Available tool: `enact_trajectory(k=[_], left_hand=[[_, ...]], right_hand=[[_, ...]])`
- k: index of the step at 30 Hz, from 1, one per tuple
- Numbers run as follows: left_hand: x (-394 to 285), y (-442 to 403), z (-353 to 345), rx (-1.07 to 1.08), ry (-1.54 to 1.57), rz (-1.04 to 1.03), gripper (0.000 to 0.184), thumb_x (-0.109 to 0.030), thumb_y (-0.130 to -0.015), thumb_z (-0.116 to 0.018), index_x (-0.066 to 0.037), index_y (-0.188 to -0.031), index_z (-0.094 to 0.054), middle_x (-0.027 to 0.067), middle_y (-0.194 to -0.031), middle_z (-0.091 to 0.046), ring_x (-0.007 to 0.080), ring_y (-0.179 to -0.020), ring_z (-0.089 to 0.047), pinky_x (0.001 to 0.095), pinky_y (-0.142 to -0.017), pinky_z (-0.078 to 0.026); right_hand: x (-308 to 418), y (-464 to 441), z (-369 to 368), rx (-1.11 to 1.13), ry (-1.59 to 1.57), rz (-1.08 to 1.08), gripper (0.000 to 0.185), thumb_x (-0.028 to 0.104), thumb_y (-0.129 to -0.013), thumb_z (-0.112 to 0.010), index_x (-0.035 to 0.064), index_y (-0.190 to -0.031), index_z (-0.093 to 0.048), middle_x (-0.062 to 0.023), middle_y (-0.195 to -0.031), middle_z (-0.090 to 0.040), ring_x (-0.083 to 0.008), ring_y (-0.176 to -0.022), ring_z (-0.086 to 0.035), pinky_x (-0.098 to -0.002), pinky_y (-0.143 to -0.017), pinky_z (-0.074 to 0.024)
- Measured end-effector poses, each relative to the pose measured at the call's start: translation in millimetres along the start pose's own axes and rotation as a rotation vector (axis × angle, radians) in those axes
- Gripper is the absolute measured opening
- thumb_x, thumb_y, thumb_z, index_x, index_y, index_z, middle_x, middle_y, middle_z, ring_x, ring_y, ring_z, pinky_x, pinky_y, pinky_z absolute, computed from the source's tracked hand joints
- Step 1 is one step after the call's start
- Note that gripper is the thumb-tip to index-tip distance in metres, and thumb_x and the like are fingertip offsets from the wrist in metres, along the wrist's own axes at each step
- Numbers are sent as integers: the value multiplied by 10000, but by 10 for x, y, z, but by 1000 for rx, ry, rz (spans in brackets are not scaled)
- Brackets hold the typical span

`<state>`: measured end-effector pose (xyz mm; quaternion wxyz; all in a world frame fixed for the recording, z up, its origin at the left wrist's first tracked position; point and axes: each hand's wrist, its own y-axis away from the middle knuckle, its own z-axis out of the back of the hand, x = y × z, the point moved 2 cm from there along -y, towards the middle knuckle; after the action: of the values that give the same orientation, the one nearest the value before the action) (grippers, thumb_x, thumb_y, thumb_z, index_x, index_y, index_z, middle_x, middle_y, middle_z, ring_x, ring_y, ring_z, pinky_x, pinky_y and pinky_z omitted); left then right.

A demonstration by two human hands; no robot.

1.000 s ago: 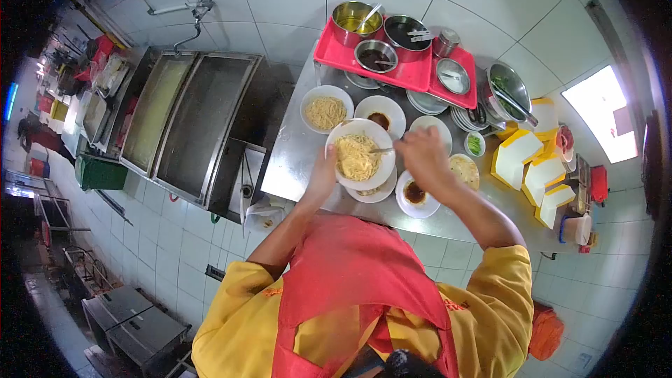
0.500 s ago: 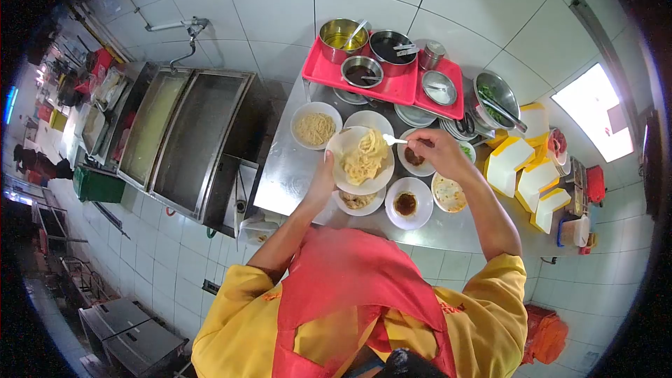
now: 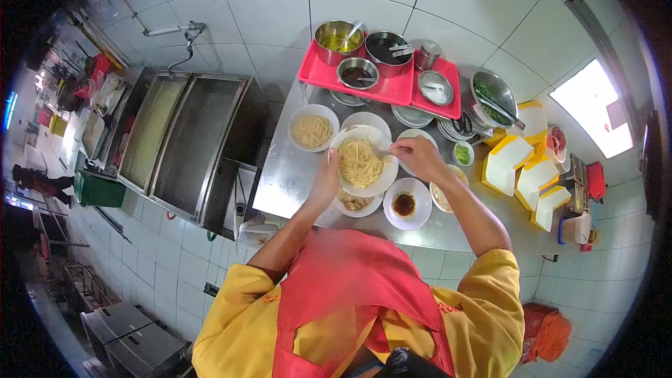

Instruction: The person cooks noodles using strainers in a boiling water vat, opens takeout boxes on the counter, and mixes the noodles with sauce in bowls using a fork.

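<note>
My left hand (image 3: 326, 178) grips the left rim of a white bowl (image 3: 381, 183), held up over the other bowls. Pale noodles (image 3: 360, 164) lie inside it. Between the fingers of my right hand (image 3: 418, 157) is a metal spoon or fork (image 3: 381, 152); its head is down in the noodles, so its kind cannot be made out. Below my right hand stands a white bowl with dark sauce (image 3: 404, 204). Another bowl of noodles (image 3: 312, 131) sits to the left. Partly covered by the held bowl are a bowl behind (image 3: 369, 120) and one in front with pale food (image 3: 353, 201).
At the back, a red tray (image 3: 402, 89) carries steel pots of oil and dark liquid. To the right are a steel bowl of greens (image 3: 495, 91), a small bowl of chopped greens (image 3: 463, 153) and yellow-white boxes (image 3: 507, 161). Steel vats (image 3: 203, 140) stand at left.
My right hand has moved slightly left and down, bringing the utensil into the noodles. Lifted and bunched before, the noodles now lie flatter in the bowl. My left hand still holds the bowl.
</note>
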<state>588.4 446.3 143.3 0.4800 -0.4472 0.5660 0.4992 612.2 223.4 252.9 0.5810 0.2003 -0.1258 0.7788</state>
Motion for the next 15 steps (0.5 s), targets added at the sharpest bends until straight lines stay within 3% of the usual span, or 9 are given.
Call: enact_trajectory(k=[2, 3, 5, 9, 11, 12, 13, 15], left_hand=[[-5, 36, 18, -41, 31, 61, 644, -477, -1012, -213, 29, -1392, -332, 174, -1380, -425, 264, -1290, -387, 337, -1066, -279], [-55, 61, 28, -40, 29, 60, 644, -477, -1012, -213, 29, -1392, -332, 174, -1380, -425, 264, -1290, -387, 337, -1066, -279], [-162, 99, 35, 1, 140, 121, 630, -458, -1016, -222, 41, -1381, -345, 185, -1365, -440, 259, -1273, -402, 345, -1056, -297], [-85, 53, 27, -5, 192, 92, 606, -434, -1021, -226, 44, -1371, -357, 190, -1344, -456, 259, -1257, -414, 347, -1052, -300], [-114, 59, -14, -14, 90, 63, 591, -419, -1024, -231, 48, -1357, -373, 192, -1325, -470, 261, -1246, -424, 349, -1050, -303], [-92, 58, -21, -11, 92, 59, 591, -419, -1024, -231, 48, -1357, -373, 192, -1325, -470, 261, -1246, -424, 349, -1050, -303], [-59, 30, -25, -8, 69, 41, 587, -415, -1024, -232, 49, -1356, -371, 194, -1319, -473, 264, -1242, -426, 350, -1051, -301], [-28, 26, -16, -14, 48, 27, 583, -411, -1024, -233, 49, -1355, -369, 197, -1314, -475, 267, -1239, -429, 352, -1052, -300]], right_hand=[[-167, -31, 34, 142, -532, -153, 166, 128, -752, -597, 121, -882, -700, -56, -830, -613, -225, -955, -526, -440, -912, -358], [-61, 21, 124, 140, -534, -153, 166, 128, -752, -597, 121, -882, -700, -56, -830, -613, -225, -955, -526, -440, -912, -358], [377, 212, 508, -389, 616, 218, 160, 125, -765, -590, 126, -877, -704, -59, -827, -608, -235, -950, -526, -441, -904, -365], [460, 289, 387, -492, 670, 299, 162, 125, -765, -588, 137, -875, -707, -60, -827, -603, -245, -938, -522, -439, -903, -364], [170, 175, -36, -271, 394, 211, 140, 139, -783, -602, 124, -873, -709, -65, -818, -609, -240, -915, -520, -437, -902, -366], [104, 138, -58, -147, 114, 48, 124, 162, -804, -625, 110, -874, -712, -71, -804, -616, -235, -915, -526, -432, -901, -369], [68, 96, 4, -151, 121, 56, 124, 162, -804, -625, 110, -874, -712, -71, -804, -616, -235, -915, -526, -432, -901, -369], [-20, 76, 144, -75, -279, -102, 126, 187, -820, -642, 96, -870, -714, -86, -787, -618, -229, -916, -532, -425, -898, -375]])
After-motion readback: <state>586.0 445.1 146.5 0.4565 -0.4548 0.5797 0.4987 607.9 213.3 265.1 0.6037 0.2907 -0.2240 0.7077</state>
